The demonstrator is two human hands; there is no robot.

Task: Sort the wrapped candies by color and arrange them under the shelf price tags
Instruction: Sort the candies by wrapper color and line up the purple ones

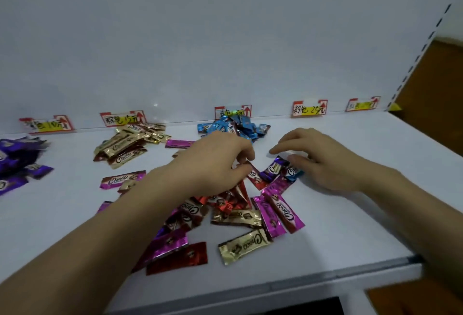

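A mixed heap of wrapped candies (238, 210), red, pink, gold and purple, lies mid-shelf. Sorted piles sit along the back: purple candies (15, 161), gold candies (127, 144) and blue candies (236, 128), each under a price tag (233, 111). My left hand (215, 161) reaches over the heap, its curled fingers and thumb pinching the end of a red candy (258, 179). My right hand (320, 161) hovers with fingers stretched out, its thumb just above a blue candy (293, 173) and a purple candy (271, 168).
Two more price tags (309, 108) (362, 104) at the back right have bare shelf (350, 189) below them. Loose pink candies (122, 180) (179, 143) lie left of the heap. The shelf's front edge (275, 287) runs below; a slotted upright (426, 46) bounds the right.
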